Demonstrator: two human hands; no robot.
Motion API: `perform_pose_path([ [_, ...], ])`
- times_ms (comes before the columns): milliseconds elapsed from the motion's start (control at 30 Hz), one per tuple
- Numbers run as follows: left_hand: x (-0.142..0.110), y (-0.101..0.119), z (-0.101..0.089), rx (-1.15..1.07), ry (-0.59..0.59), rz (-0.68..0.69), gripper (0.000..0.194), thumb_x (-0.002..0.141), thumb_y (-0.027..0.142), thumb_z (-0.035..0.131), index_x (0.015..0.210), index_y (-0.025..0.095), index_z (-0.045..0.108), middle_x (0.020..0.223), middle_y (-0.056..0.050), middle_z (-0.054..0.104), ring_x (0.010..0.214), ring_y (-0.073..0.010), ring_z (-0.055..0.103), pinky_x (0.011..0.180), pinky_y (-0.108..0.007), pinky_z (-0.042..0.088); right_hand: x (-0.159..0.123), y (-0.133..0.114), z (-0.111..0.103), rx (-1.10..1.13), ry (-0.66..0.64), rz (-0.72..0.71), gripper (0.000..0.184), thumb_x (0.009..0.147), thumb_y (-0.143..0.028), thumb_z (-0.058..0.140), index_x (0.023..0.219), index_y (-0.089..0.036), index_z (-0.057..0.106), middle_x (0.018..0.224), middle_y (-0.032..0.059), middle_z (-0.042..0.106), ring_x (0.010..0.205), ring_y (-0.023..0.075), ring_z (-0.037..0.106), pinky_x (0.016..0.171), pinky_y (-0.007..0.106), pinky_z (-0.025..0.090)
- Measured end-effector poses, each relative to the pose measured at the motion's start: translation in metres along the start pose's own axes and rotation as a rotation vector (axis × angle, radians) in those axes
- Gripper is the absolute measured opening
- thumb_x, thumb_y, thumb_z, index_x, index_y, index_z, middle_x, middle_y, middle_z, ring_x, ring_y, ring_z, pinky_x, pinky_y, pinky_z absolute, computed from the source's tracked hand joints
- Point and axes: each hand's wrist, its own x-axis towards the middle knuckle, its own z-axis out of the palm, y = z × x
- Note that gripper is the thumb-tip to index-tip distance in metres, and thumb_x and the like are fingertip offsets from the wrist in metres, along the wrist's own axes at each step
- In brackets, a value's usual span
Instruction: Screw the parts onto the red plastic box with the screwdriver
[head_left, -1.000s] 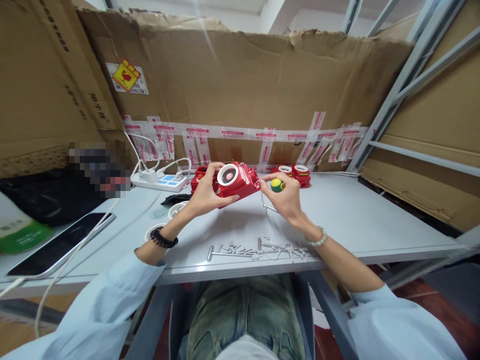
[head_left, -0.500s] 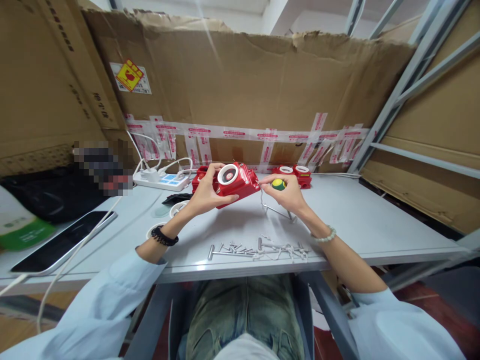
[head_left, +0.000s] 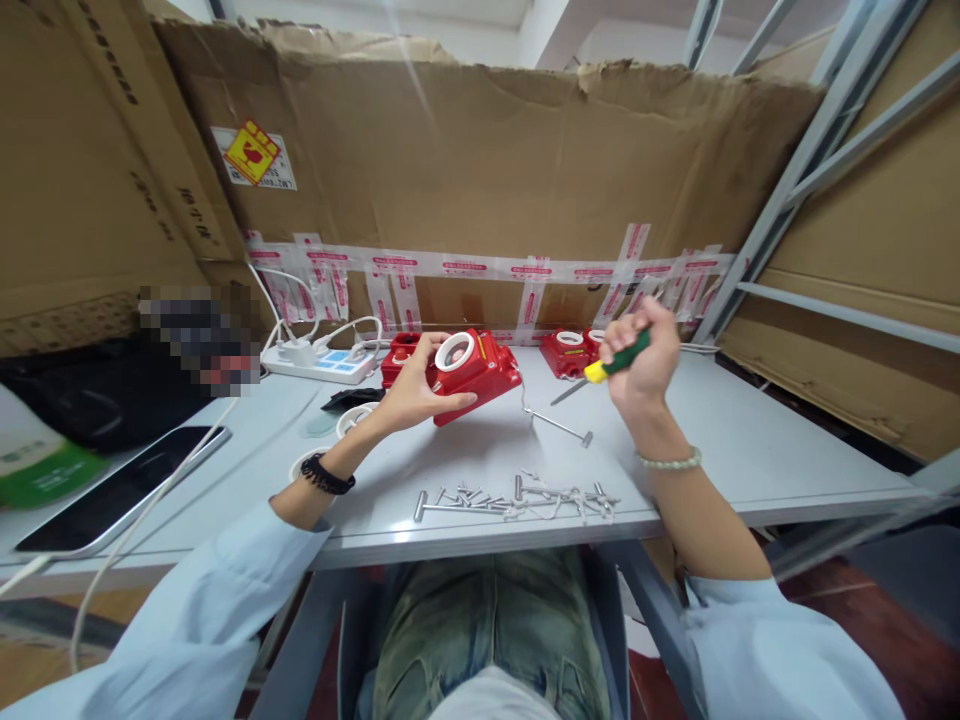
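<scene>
Here, left hand (head_left: 411, 392) gripping red box (head_left: 480, 370), right hand (head_left: 639, 362) clutching green-yellow screwdriver (head_left: 609, 364), loose screws (head_left: 517, 497) on table (head_left: 750, 440).

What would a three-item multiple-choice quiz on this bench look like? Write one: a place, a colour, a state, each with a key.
1. Where does the pile of screws lie?
A. at the table's near edge
B. on the phone
C. inside the red box

2. What colours is the screwdriver handle?
A. blue and white
B. green and yellow
C. black and red

3. How is the red box held?
A. flat on the table, untouched
B. in the right hand
C. tilted, in the left hand

Key:
1 A, the screws lie along the front edge of the table.
2 B, a green grip with a yellow collar.
3 C, the left hand holds it tilted; the right hand holds the screwdriver.
</scene>
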Motion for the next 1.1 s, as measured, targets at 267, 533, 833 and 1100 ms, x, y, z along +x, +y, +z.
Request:
perform_pose_path([
  [267,-0.005,0.002,0.014,-0.033,-0.142,0.003,0.067,0.062,0.039,0.082,0.114,0.024,0.043,0.117,-0.008,0.061,0.105,-0.0284,0.064,0.09,-0.045,0.052,0.016,0.003,-0.009,0.109,0.087,0.037,0.053,0.079,-0.056,0.06,0.059,-0.022,0.024,0.046,-0.0105,0.023,0.038,0.005,0.03,0.035,0.017,0.033],
  [533,-0.005,0.003,0.014,-0.059,-0.128,-0.001,0.068,0.061,0.041,0.082,0.113,0.024,0.042,0.118,-0.008,0.061,0.108,-0.0288,0.063,0.092,-0.045,0.051,0.012,0.009,-0.007,0.135,0.09,0.045,0.055,0.077,-0.058,0.062,0.059,-0.022,0.025,0.046,-0.0096,0.025,0.039,0.0062,0.032,0.036,0.018,0.033],
  [833,-0.005,0.002,0.014,-0.081,-0.137,0.001,0.068,0.061,0.041,0.082,0.114,0.024,0.042,0.118,-0.008,0.06,0.108,-0.0281,0.063,0.093,-0.044,0.051,0.011,0.011,-0.007,0.249,0.109,0.088,0.047,0.077,-0.049,0.067,0.059,-0.022,0.031,0.046,-0.0099,0.029,0.04,0.0056,0.034,0.036,0.018,0.033],
  [1100,-0.006,0.002,0.014,-0.07,-0.148,-0.039,0.07,0.061,0.039,0.082,0.116,0.022,0.042,0.118,-0.007,0.059,0.109,-0.0275,0.061,0.096,-0.043,0.048,0.002,0.008,0.0,0.239,0.131,0.107,0.042,0.083,-0.045,0.06,0.062,-0.022,0.031,0.047,-0.0102,0.03,0.04,0.0052,0.035,0.038,0.015,0.033],
])
